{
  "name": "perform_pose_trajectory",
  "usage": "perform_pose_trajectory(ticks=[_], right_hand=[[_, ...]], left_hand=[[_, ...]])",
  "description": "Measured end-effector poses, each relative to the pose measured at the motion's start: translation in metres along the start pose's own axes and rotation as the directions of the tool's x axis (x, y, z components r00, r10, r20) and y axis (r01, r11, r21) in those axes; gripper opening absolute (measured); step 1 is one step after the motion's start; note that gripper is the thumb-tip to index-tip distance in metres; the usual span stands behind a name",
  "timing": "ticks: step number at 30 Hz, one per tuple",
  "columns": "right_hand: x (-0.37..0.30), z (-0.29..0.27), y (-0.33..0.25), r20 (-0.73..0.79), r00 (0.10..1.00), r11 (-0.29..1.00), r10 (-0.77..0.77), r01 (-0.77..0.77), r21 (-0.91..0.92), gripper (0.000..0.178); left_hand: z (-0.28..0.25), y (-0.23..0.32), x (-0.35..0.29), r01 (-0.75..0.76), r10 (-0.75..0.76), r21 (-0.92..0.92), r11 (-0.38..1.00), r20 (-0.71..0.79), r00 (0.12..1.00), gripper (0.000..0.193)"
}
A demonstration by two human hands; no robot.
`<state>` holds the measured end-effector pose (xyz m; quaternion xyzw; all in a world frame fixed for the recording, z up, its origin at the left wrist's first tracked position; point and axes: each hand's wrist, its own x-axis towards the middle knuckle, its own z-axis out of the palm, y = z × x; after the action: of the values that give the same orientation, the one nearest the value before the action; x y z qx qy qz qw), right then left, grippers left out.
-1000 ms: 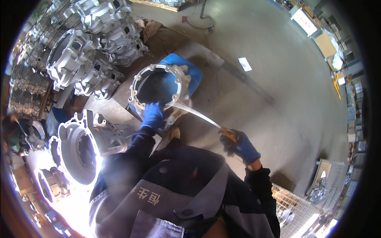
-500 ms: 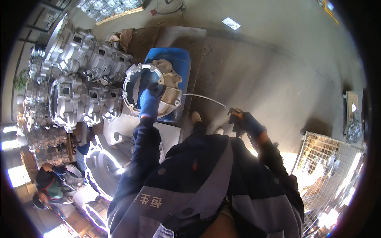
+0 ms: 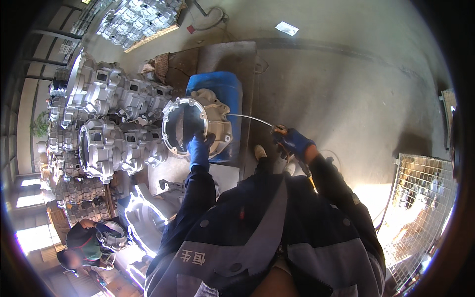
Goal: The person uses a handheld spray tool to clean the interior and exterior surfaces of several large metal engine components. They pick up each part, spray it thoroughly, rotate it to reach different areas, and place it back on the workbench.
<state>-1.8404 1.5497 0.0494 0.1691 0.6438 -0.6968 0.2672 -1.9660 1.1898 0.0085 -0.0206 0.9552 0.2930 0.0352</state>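
A silver cast-metal gearbox housing [image 3: 218,119] rests on a blue plastic drum [image 3: 235,91], its round flanged opening facing left. My left hand [image 3: 200,151], in a blue glove, grips the near part of its rim; the fingertips are partly hidden. Away to the right, my gloved right hand [image 3: 295,142] is closed round the handle of an air blow gun [image 3: 280,129]. From this gun a long, thin, bent metal tube [image 3: 252,118] reaches left to the housing's right side. I cannot tell whether the tip is inside or just touching.
Rows of similar housings [image 3: 101,143] are stacked on the left. A larger bright casting [image 3: 143,218] lies near my left forearm. At lower left a co-worker [image 3: 84,245] handles another casting. A wire-mesh cage [image 3: 420,198] stands at right; white paper [image 3: 286,28] lies on the floor beyond.
My left hand has moved from inside the housing's opening to its near rim. My right hand has moved left with the blow gun, bringing the tube farther along the housing. The view has shifted slightly.
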Motion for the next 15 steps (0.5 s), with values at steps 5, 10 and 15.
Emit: perform_pose_trajectory(ticks=[5,10,15], right_hand=[[0.0,-0.003,-0.008,-0.04,0.999,1.0,-0.002,0.001,-0.021,0.032],[-0.015,-0.002,-0.017,-0.064,0.996,0.989,-0.06,0.068,0.128,0.031],[-0.062,-0.011,-0.068,-0.112,0.96,0.938,-0.256,0.219,-0.267,0.03]], left_hand=[[-0.011,0.019,-0.004,0.022,-0.025,0.1,0.995,0.03,0.999,0.053],[-0.003,0.043,-0.004,0.039,-0.037,0.152,0.988,-0.015,0.999,0.042],[0.013,0.071,-0.008,0.058,-0.049,0.138,0.989,-0.069,0.996,0.048]])
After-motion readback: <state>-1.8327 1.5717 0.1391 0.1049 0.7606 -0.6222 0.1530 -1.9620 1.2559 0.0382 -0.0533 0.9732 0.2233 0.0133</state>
